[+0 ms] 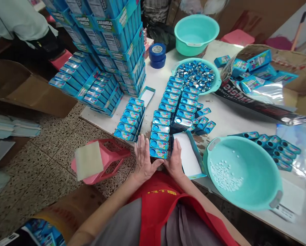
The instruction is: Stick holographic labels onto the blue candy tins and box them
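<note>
At white table (156, 82), hands (144, 163) flanking blue tins (161, 114)

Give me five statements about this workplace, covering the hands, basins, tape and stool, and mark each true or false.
1. The left hand and right hand flank the near end of a row of blue containers. True.
2. The nearest basin holds metallic pieces. False: the nearest basin holds small white pieces.
3. Two blue tape rolls are stacked one on the other. True.
4. The pink stool bearing a pale sheet stands on the table. False: the pink stool is on the floor.
5. The person wears a red apron. True.
</note>
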`<state>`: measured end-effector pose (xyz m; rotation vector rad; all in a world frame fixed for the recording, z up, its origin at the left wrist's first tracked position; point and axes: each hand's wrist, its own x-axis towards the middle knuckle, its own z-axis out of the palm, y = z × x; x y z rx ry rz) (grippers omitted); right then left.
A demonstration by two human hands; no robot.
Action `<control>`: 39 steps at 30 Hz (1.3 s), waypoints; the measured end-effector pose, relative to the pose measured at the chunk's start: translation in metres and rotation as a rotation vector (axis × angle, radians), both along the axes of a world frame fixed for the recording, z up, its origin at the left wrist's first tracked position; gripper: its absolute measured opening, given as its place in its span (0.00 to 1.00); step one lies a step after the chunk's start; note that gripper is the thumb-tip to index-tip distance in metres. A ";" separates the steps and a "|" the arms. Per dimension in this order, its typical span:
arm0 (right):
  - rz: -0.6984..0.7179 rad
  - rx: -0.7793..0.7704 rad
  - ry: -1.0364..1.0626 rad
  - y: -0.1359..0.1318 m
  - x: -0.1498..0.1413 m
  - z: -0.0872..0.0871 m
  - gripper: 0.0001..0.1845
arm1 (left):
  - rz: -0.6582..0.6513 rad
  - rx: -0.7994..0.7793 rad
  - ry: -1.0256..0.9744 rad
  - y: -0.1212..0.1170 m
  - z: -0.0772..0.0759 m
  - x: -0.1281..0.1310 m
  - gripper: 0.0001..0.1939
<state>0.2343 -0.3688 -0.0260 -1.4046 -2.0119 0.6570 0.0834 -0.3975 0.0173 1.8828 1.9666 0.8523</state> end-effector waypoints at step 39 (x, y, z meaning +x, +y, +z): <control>-0.417 0.181 -0.105 -0.025 0.247 0.035 0.20 | -0.251 -0.296 0.598 0.222 0.002 0.255 0.28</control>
